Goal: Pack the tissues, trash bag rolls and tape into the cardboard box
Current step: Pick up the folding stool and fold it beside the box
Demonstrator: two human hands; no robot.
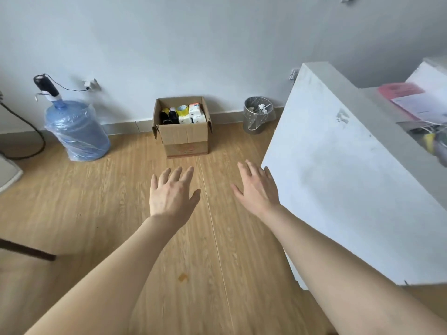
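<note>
Cardboard box (185, 139) stands open on the wooden floor (96, 213) against the wall. Inside the box, black trash bag rolls (168, 116) lie at the left, a yellow roll of tape (182, 110) sits at the middle back, and white tissue packs (194, 114) fill the right side. Left hand (173, 192) and right hand (257, 188) hover over the floor in front of the box, well apart from it, palms down, fingers spread; each grip is released and empty. Left of the box stands a blue water jug (76, 131); right of the box, a small trash bin (257, 114) and a white cabinet (338, 165).
</note>
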